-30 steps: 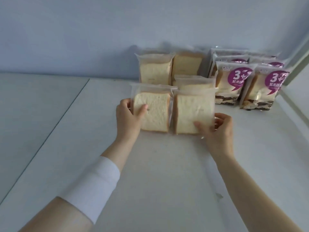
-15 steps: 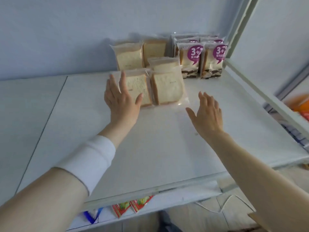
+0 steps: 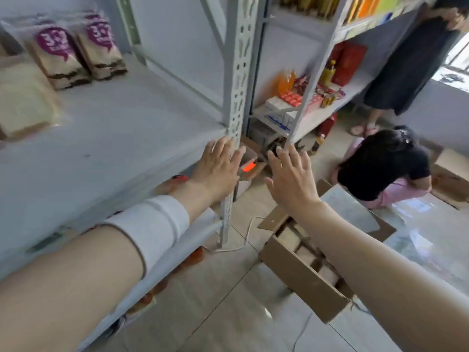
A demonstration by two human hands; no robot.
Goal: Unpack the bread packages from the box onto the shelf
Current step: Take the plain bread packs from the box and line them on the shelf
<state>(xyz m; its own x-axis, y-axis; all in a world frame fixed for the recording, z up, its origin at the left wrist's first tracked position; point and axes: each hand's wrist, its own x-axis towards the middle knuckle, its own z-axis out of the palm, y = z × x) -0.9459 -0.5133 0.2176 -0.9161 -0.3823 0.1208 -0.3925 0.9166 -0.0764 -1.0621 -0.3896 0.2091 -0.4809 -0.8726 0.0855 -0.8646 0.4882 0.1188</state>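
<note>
Plain bread packages (image 3: 22,107) lie at the far left of the white shelf (image 3: 121,128), with purple-labelled bread packages (image 3: 76,54) standing behind them. An open cardboard box (image 3: 302,273) holding more bread packages (image 3: 304,252) sits on the floor at lower right. My left hand (image 3: 218,168) hovers with fingers spread in front of the shelf's corner post, holding nothing. Beside it, my right hand (image 3: 291,179) is spread and empty above the box.
A perforated grey shelf post (image 3: 237,97) stands right behind my left hand. A second shelf unit (image 3: 317,107) holds red and orange goods. One person crouches (image 3: 385,171) on the tiled floor; another stands (image 3: 406,59) at upper right. More cardboard boxes (image 3: 451,179) lie far right.
Both hands have left the bread packages and drawn back off the shelf. My view has swung right and down, bringing the floor, the box and the second shelf unit into sight.
</note>
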